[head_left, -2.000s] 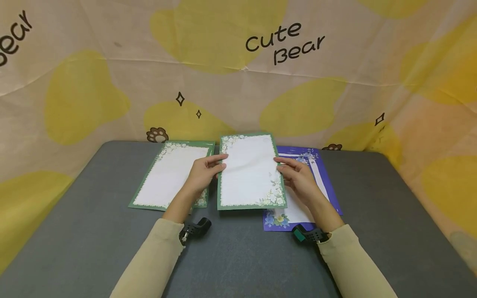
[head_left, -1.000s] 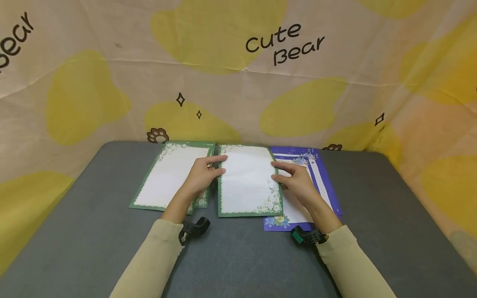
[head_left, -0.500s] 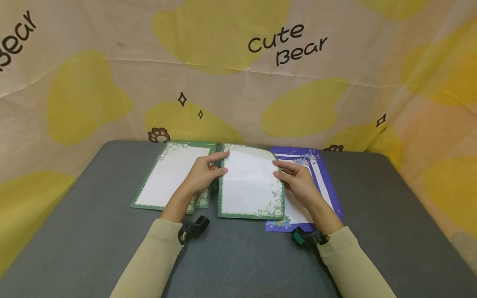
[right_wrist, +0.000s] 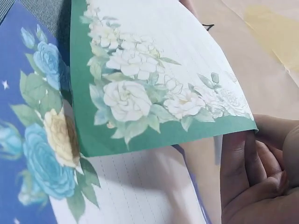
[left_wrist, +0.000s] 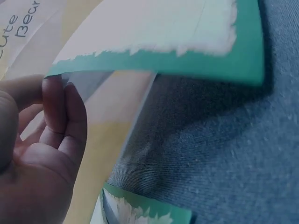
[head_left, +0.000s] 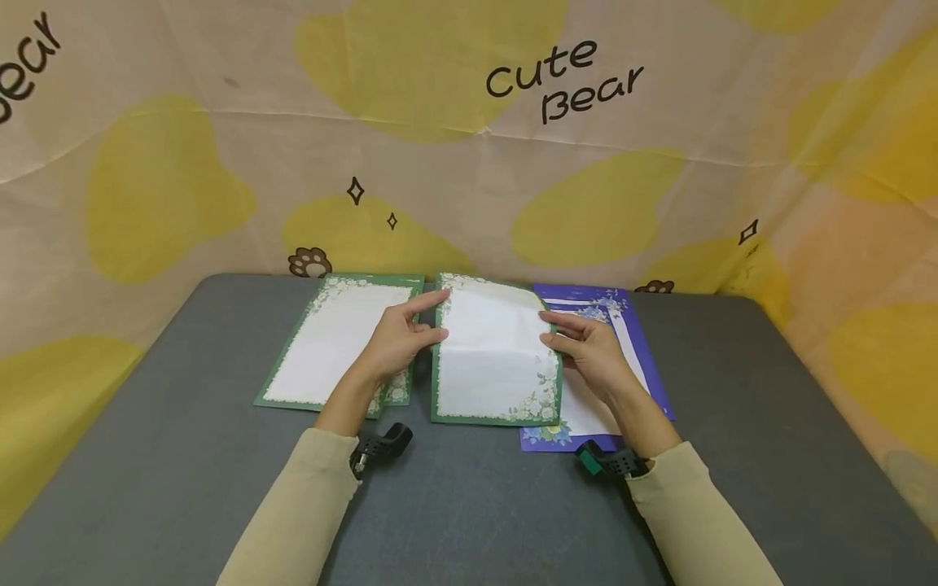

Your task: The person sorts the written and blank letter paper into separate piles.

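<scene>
A sheet of green-bordered floral stationery paper point(head_left: 491, 358) is held between both hands in the middle of the head view, its upper part bowed. My left hand point(head_left: 399, 338) pinches its left edge between thumb and fingers. On the opposite edge, my right hand point(head_left: 586, 350) pinches the sheet the same way. The left wrist view shows the sheet's green border point(left_wrist: 163, 65) raised above the table. In the right wrist view, white flowers point(right_wrist: 128, 100) decorate its corner, which overlaps a blue-bordered sheet below.
Green-bordered sheets point(head_left: 330, 342) lie overlapping on the left of the grey table point(head_left: 454, 505). Blue-bordered floral sheets point(head_left: 648, 374) lie on the right, partly beneath the right hand. A patterned cloth backdrop point(head_left: 440, 163) hangs behind the table's far edge.
The held sheet has come down toward the table from two seconds ago, then risen slightly since half a second ago. Its upper part has bent. Both hands keep their pinch.
</scene>
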{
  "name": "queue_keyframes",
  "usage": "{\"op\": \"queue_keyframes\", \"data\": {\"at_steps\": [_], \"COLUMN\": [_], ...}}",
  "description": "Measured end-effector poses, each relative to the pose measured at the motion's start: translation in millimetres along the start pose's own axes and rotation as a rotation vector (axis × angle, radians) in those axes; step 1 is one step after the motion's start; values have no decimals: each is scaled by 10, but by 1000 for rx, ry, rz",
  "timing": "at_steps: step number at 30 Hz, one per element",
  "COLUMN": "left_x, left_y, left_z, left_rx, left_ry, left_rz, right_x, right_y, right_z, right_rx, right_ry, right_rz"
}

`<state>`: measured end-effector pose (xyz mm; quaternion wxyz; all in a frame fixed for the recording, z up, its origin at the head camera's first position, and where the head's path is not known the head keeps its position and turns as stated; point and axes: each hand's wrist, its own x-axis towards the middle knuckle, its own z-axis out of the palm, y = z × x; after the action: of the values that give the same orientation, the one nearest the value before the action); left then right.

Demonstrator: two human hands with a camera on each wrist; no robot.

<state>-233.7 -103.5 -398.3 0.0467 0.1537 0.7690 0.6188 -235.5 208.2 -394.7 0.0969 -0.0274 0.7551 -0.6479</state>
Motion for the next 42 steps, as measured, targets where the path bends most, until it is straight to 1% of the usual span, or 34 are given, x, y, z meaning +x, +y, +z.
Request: {"op": "queue_keyframes", "data": {"at_steps": [6,11,16,20,23,26,27,29,31,33,35,37,39,40,42], "left_x": [21,22,14,17,12,-4,-6,-9,-3,6,13,19,21,21,23], "left_y": [-35,-45,-53,-63,-67,-64,-59,-44,-31,-24,-23,-27,-33,-33,-34], "left_z": [34,62,55,21,-39,-112,-130,-148,-142,-125,-106,-90,-79,-71,-57], "left_rx": [-39,-30,-37,-55,-84,-130,-146,-181,-206,-211,-203,-184,-153,-141,-116], "left_ry": [11,20,25,15,42,72,81,74,61,51,44,41,36,30,14], "left_rz": [24,39,40,51,72,98,111,126,127,125,118,113,106,102,95], "right_x": [-1,-8,4,25,37,31,26,19,22,25,25,20,12,10,5], "right_y": [12,21,6,4,1,-10,-15,-21,-22,-23,-22,-23,-21,-19,-17], "right_z": [72,75,63,55,10,-63,-83,-103,-85,-43,4,44,70,77,88], "right_rx": [96,72,69,79,144,201,190,119,48,4,24,74,96,88,35], "right_ry": [-26,-29,-39,-49,-43,-14,-2,8,-6,-32,-47,-37,-21,-21,-24], "right_rz": [4,-1,6,12,6,-10,-12,-19,-12,-18,-27,-39,-63,-77,-95]}}
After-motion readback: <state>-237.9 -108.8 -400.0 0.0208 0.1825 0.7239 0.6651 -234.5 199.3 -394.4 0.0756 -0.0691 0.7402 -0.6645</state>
